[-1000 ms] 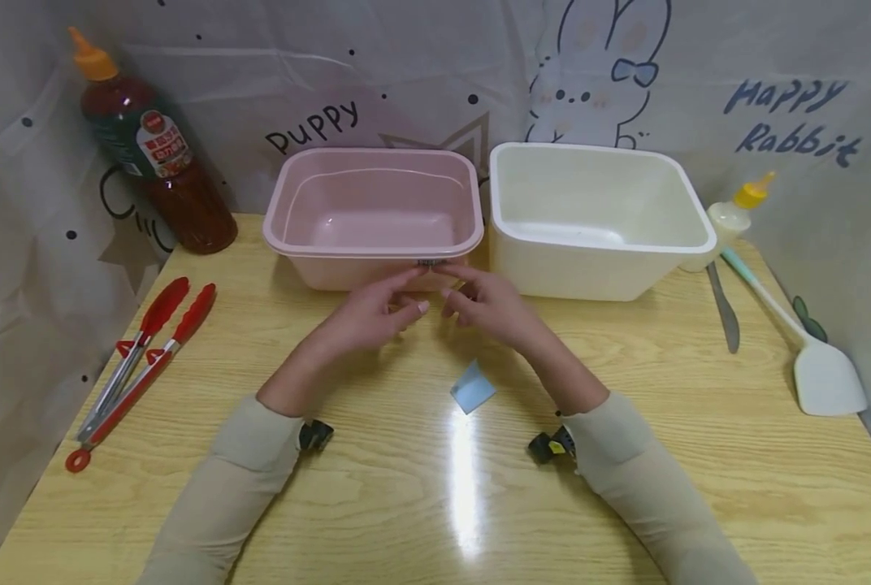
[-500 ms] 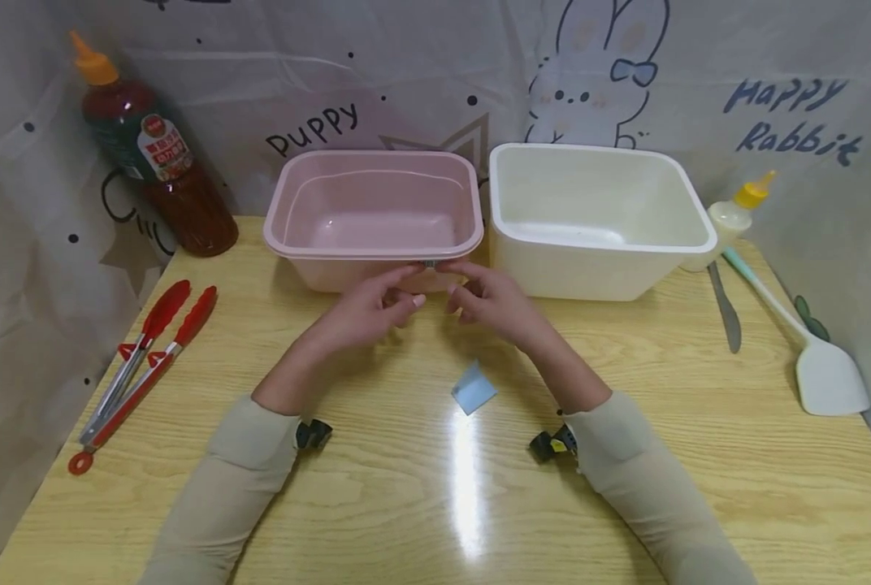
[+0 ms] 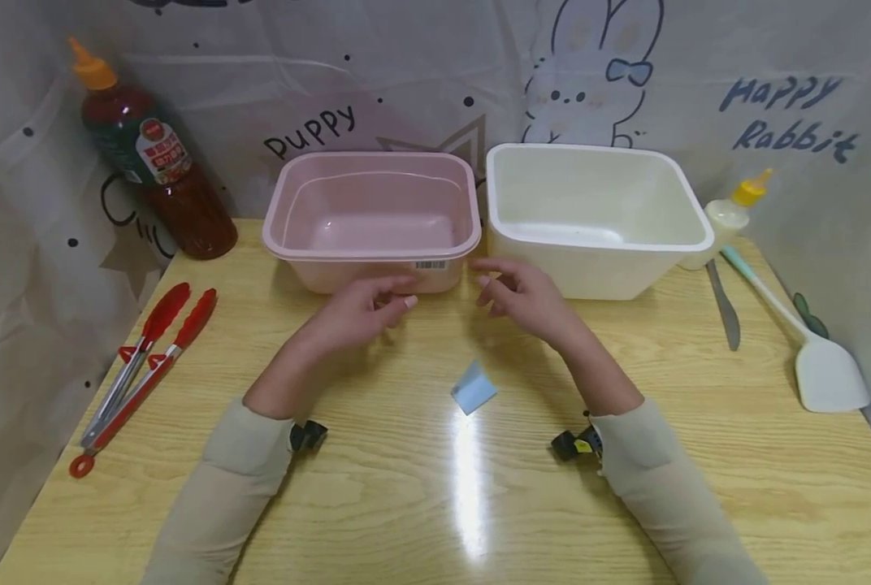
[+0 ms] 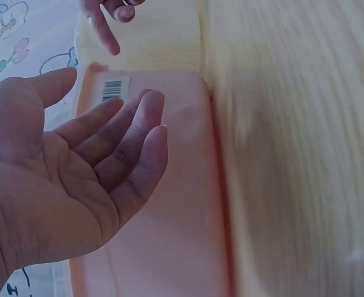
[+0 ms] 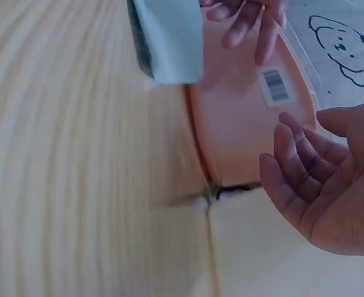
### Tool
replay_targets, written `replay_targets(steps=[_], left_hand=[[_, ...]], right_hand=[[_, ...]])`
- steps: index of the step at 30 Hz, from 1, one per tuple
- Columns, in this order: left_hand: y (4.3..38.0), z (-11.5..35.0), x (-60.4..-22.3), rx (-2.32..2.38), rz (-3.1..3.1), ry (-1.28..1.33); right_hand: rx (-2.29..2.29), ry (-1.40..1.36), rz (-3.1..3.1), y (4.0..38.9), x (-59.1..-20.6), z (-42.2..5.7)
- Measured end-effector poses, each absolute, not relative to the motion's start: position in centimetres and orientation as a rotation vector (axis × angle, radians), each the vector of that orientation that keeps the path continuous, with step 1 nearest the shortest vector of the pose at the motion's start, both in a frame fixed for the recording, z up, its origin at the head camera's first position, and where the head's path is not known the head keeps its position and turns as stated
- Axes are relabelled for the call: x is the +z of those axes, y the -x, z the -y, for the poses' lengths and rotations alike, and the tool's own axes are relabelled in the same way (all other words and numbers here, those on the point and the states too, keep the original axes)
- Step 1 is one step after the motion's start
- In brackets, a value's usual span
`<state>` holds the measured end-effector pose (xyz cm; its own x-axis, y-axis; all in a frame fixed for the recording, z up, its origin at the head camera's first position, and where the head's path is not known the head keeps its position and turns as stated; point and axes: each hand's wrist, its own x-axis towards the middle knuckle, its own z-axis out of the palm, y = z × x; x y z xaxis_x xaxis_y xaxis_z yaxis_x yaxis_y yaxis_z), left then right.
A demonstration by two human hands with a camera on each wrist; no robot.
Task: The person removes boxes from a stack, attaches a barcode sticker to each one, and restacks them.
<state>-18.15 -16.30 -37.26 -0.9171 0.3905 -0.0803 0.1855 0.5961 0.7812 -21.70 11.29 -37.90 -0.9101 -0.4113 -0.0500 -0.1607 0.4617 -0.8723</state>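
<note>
A pink plastic tub (image 3: 377, 271) stands at the back of the table, with a barcode label (image 3: 431, 265) on its front wall. In front of that wall is my left hand (image 3: 358, 313), fingers loosely bent and holding nothing. My right hand (image 3: 530, 301) hovers near the gap between the pink tub and a white plastic bin (image 3: 596, 272), its index finger stretched toward the tub's right end. Nothing is in its grasp. Both containers look bare inside. Between the forearms, a folded light-blue paper piece (image 3: 474, 388) lies on the wooden table (image 3: 392, 487).
Red-tipped tongs (image 3: 146, 374) lie at the left, below a large bottle of red sauce (image 3: 161, 162). On the right are a small yellow-capped squeeze bottle (image 3: 728, 215), a grey knife (image 3: 724, 307) and a white spatula (image 3: 830, 374). A printed cloth (image 3: 406, 73) hangs behind.
My hands have drawn apart from the barcode label, uncovering it. The right hand moved right toward the white bin; the left shifted slightly left and back. The containers hold their places.
</note>
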Motion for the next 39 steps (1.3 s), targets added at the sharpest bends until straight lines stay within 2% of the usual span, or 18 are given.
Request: replay_targets(steps=[9, 21, 29, 39], left_hand=[[17.3, 15.5, -36.4, 1.178, -2.619, -0.52], [16.2, 14.1, -36.1, 1.091, -2.645, -0.566], [15.2, 11.8, -36.7, 0.801, -2.683, -0.65], [13.4, 9.0, -37.4, 0.435, -2.747, -0.771]], right_hand=[[-1.361, 0.471, -2.522, 20.7, -37.2, -14.9], [-1.18, 0.525, -2.584, 18.4, -37.8, -16.7], [-1.073, 0.667, -2.575, 17.4, -38.3, -16.1], [-1.045, 0.69, -2.588, 17.2, -38.1, -16.3]])
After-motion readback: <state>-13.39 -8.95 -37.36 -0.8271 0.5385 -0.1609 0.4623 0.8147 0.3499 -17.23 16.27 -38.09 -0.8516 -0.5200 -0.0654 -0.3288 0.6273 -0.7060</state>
